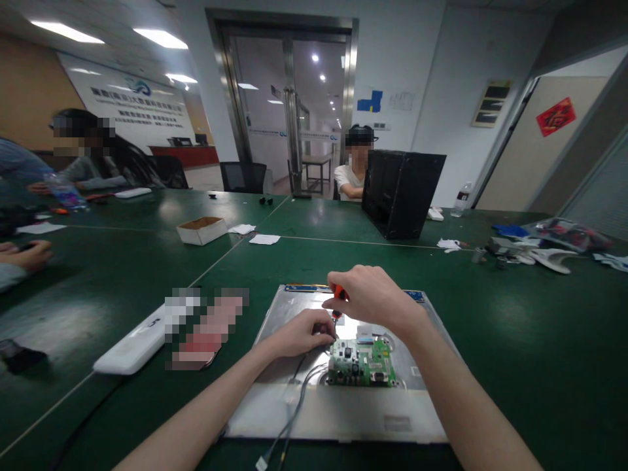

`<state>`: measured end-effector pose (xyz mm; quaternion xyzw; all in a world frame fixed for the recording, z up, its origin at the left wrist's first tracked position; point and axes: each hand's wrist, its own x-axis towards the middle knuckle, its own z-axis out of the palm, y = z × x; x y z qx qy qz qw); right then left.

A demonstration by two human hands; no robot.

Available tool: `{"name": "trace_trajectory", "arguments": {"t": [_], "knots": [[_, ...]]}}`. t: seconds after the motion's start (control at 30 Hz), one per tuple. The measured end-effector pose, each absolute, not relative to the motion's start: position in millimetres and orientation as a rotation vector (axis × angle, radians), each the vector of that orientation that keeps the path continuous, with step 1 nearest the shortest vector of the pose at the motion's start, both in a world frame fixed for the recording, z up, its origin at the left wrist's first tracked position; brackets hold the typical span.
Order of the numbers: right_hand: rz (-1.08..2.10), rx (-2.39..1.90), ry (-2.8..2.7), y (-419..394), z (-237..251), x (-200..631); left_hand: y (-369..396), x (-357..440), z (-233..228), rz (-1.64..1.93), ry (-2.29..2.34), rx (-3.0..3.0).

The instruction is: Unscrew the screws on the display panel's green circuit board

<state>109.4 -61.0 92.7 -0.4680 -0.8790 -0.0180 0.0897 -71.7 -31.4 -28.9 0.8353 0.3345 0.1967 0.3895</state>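
Observation:
My right hand (370,294) is closed round the red and black handle of a screwdriver (339,294), which points downward. Its tip is near the upper left corner of a green circuit board (363,363). My left hand (307,331) has its fingers pinched together by that same corner, close to the screwdriver's shaft; what they hold, if anything, is hidden. Under both hands a flat silvery display panel (353,412) lies on the table, with the board on its back. Dark cables (298,405) run from the board's left side to a white connector (261,463) at the panel's front edge.
Left of the panel lie a white power bank-like block (130,343) and a reddish, partly blurred flat object (216,333). Farther off on the green table (314,222) are an open cardboard box (201,231), a black casing (405,193) and a bagged pile (564,235). Several people sit around.

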Motion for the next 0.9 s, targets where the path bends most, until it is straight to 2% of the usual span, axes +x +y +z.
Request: {"name": "trace_trajectory", "arguments": {"t": [0.23, 0.53, 0.9], "knots": [[0.041, -1.287, -2.627, -65.3, 92.4, 111.7, -27.6, -72.4, -32.1, 0.507, 0.814, 2.096], [-0.130, -1.404, -2.609, -62.4, 93.3, 108.5, -30.5, -71.2, -28.2, 0.511, 0.846, 2.091], [-0.003, -1.298, -2.604, -64.2, 91.7, 113.0, -29.3, -72.1, -28.9, 0.506, 0.840, 2.069]]}}
